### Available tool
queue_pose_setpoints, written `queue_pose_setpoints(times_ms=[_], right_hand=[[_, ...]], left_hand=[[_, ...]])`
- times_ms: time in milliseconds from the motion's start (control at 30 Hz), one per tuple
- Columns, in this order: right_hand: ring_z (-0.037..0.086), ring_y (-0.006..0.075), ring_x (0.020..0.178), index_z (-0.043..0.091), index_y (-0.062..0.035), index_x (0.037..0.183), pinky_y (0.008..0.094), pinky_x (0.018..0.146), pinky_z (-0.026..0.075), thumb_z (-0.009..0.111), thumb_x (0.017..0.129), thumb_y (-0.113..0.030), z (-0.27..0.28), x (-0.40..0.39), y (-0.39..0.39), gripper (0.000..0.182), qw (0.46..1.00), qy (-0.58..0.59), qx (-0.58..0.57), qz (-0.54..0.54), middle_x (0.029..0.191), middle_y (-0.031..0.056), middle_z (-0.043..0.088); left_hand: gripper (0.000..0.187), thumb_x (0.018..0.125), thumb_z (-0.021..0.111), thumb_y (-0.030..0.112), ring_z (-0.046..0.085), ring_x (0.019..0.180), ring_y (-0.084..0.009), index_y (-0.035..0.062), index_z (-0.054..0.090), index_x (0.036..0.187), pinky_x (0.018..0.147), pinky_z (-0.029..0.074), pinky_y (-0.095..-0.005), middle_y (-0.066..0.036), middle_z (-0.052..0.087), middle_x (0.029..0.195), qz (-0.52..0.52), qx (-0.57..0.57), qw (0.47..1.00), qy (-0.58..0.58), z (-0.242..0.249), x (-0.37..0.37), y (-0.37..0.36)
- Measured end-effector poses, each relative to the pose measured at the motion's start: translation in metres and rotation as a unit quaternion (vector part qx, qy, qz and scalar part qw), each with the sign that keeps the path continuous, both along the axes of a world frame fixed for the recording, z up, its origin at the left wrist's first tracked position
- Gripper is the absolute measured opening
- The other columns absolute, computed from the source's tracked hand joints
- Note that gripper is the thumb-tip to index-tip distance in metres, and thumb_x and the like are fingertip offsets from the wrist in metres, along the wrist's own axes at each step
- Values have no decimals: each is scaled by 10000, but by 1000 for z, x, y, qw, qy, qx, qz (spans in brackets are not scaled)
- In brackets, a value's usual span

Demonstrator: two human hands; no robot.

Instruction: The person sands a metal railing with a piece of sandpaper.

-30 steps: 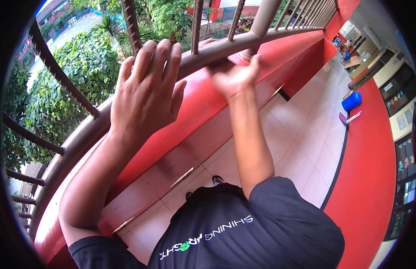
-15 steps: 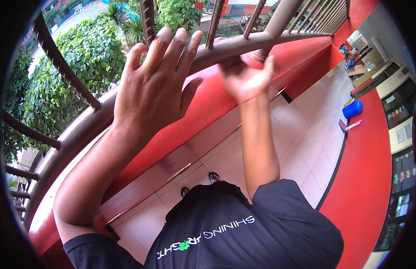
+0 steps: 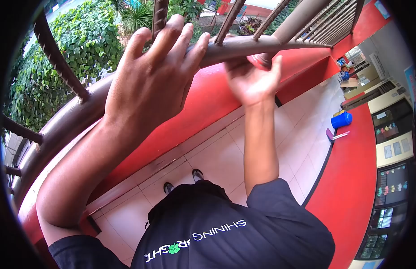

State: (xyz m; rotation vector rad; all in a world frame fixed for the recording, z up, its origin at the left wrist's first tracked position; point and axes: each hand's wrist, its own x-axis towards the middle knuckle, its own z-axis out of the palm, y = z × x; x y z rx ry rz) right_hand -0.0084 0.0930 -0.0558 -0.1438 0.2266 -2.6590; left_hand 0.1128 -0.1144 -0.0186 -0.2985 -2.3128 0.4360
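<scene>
My left hand [image 3: 149, 80] lies back-up over the thick brown metal rail [image 3: 98, 96], its fingers bent across the top beside a twisted upright bar [image 3: 159, 15]. Its fingertips and thumb are hidden. Lower right of it, my right hand [image 3: 255, 83] is turned palm up under the rail, thumb held apart. The right fingers reach behind the rail and are partly hidden and blurred; I see nothing held in that palm. A round post [image 3: 302, 20] crosses the rail near the right thumb.
Below the rail runs a red ledge [image 3: 208, 94]. Pale floor tiles [image 3: 217, 152] and my shoes [image 3: 197, 174] show beneath. Leafy bushes [image 3: 82, 40] grow beyond the railing. Farther right are a blue container [image 3: 341, 119], a red floor strip [image 3: 347, 179] and windows [image 3: 391, 179].
The view has shifted a little. My left fingers are more bent over the rail and the left thumb has gone out of sight. My right hand stays palm up under the rail.
</scene>
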Motion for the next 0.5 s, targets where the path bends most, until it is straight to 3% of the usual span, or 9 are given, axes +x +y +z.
queue_pose_setpoints(times_ms=[33,67,133,200,233,300,333,367,500], right_hand=[[547,415,1315,581,64,1307,566,1162,441,389,984,-787,1,-18,9,930,996,40,0,-81,1336,283,601],[589,396,1238,484,98,1370,553,1122,488,299,983,-815,2,-17,5,1009,990,66,23,-123,1287,307,601],[592,401,1232,477,91,1378,553,1142,467,375,965,-814,-2,12,-13,1000,990,131,1,-53,1312,300,592],[489,387,1395,413,57,1486,542,1240,350,397,996,-766,14,49,-27,958,995,-21,93,29,1488,290,485],[471,396,1414,427,79,1469,555,1254,328,372,1002,-769,9,21,-11,970,998,-33,45,-21,1483,305,484],[500,408,1387,413,98,1473,560,1262,312,366,1005,-767,1,-11,16,985,988,66,54,-126,1458,314,506],[492,413,1390,465,92,1428,564,1263,305,335,1012,-768,12,2,-1,964,980,28,84,-177,1428,316,532],[460,410,1414,491,70,1410,560,1269,293,290,1024,-762,16,26,-17,939,992,-14,107,-71,1393,301,560],[510,447,1330,536,37,1361,619,1207,372,352,1014,-758,0,2,8,887,999,44,5,-14,1358,309,545]], left_hand=[[556,985,602,250,475,1414,-248,212,522,1534,1117,392,-436,-35,577,1504,1,3,1000,1,-1,0,-1],[556,982,606,248,476,1412,-248,211,526,1531,1118,391,-436,-37,577,1504,-1,3,1000,2,-2,0,0],[556,979,610,246,477,1410,-248,210,529,1528,1118,391,-436,-38,576,1503,5,8,1000,8,-1,-2,-1],[551,973,615,244,475,1412,-249,207,540,1518,1120,390,-435,-40,575,1502,6,5,1000,-1,0,1,0],[551,973,615,244,475,1412,-249,207,540,1518,1120,390,-435,-40,575,1502,5,6,1000,-8,-2,2,1],[552,966,621,242,472,1415,-250,203,546,1512,1123,389,-433,-39,573,1504,10,4,1000,0,-1,0,2],[552,966,621,242,472,1415,-250,203,546,1512,1123,389,-433,-39,573,1504,15,7,1000,6,1,0,2],[548,968,617,242,475,1410,-249,200,547,1510,1123,388,-432,-39,572,1505,12,7,1000,5,1,0,1],[538,975,608,249,481,1401,-247,197,550,1507,1124,386,-429,-35,572,1504,11,9,1000,-6,0,1,2]])
